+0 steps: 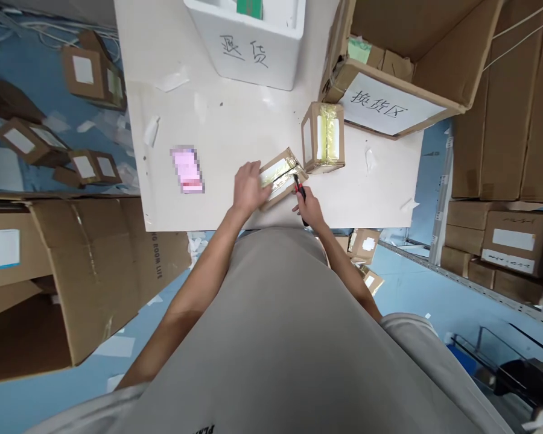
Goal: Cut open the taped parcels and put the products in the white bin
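A small taped cardboard box (pixel 278 191) lies at a slant on the white table in front of me. My left hand (pixel 250 188) grips its left end, fingers curled over the edge. In my right hand (pixel 311 208) is a red and black box cutter (pixel 301 190), its tip at the yellowish tape near the box's right end. A dark slit runs along the taped seam. Just beyond, a second taped cardboard box (pixel 323 135) stands upright, close to the first one's right corner.
The table (pixel 226 132) holds a white foam bin (pixel 257 54) at the back, a large open carton (pixel 391 108) at back right and a blurred pink rectangle (pixel 187 170) at left. Scraps of paper lie about. Cartons (pixel 90 75) cover the floor to the left; shelved boxes (pixel 509 241) stand right.
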